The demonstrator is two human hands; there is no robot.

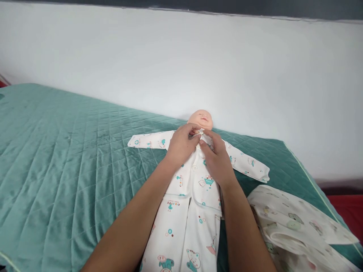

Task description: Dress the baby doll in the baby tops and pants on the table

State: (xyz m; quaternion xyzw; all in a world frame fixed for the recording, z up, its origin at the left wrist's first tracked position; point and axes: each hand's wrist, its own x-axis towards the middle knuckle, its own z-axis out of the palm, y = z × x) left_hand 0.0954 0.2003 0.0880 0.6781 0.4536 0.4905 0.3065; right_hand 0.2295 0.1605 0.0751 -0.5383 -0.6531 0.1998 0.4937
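A baby doll (202,118) lies on its back on a green quilted bed cover (65,151), dressed in a white printed sleepsuit (195,211) with both sleeves spread out. My left hand (181,145) and my right hand (217,156) meet at the suit's collar just under the doll's chin. The fingers of both hands are pinched on the collar's front edges, at what looks like a small fastener. My forearms lie over the suit's body and legs.
A second folded printed garment (295,223) lies on the cover at the right, near the bed's corner. A white wall (198,56) runs right behind the doll's head. Red floor or fabric (348,211) shows beyond the bed's right edge.
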